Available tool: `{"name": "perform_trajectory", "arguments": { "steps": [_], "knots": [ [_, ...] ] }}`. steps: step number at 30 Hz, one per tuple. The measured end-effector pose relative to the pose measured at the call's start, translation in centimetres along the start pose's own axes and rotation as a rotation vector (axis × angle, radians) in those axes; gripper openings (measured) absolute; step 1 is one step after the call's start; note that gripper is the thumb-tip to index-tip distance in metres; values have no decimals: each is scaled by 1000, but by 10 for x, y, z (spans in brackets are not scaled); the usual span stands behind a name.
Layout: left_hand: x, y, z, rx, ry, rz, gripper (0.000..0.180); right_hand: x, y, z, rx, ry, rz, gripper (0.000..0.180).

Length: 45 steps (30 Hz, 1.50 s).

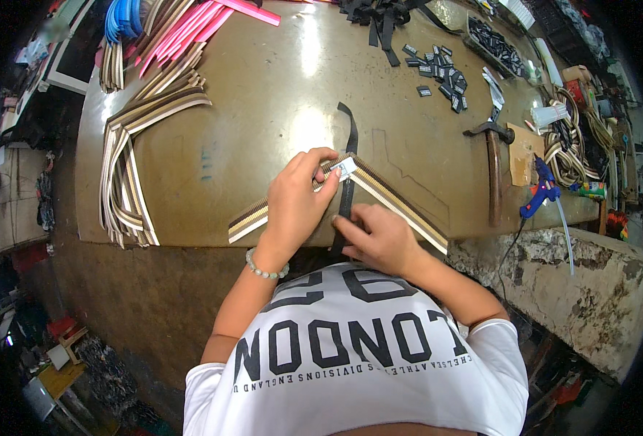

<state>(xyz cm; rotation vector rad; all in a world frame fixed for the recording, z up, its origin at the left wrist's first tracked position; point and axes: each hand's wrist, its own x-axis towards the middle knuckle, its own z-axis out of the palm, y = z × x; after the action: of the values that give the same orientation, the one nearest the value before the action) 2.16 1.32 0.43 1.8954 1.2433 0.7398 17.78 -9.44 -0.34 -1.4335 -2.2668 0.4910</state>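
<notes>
A striped webbing strap [401, 200] in brown, tan and white lies bent in a peak at the table's near edge. My left hand [299, 196], with a beaded bracelet at the wrist, pinches it near the bend, thumb against a small white label [346, 168]. A narrow black strap [352, 129] runs across the peak toward my body. Close to the edge, my right hand [379, 234] has its fingers closed on the black strap's lower part. How the two straps join is hidden by the label and fingers.
Striped straps [121, 167] lie bundled at left, below pink strips [190, 33] and a blue bundle [123, 20]. Black labels [441, 73] are scattered at far right, near a bin [494, 47]. A hammer [493, 167], a blue glue gun [541, 187] and coiled straps [565, 156] sit at right.
</notes>
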Motion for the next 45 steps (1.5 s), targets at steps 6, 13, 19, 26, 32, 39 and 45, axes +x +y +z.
{"name": "perform_trajectory", "arguments": {
  "steps": [6,13,19,26,32,39,45],
  "knots": [
    [-2,-3,0,26,-3,53,7,26,17,-30,194,177,91,35],
    [-2,-7,2,24,50,86,10,73,73,-38,463,77,245,22],
    [-4,-1,7,98,84,35,13,81,67,-41,541,38,351,20],
    [-9,4,18,338,116,165,23,103,81,-49,457,-143,620,16],
    [-12,6,22,525,100,253,30,88,94,-65,-320,570,180,55],
    [-9,5,10,312,2,173,29,-67,117,-77,-667,421,1222,41],
    [-6,-6,-7,-34,54,125,31,-31,30,-70,-32,614,918,31]
  ]
}}
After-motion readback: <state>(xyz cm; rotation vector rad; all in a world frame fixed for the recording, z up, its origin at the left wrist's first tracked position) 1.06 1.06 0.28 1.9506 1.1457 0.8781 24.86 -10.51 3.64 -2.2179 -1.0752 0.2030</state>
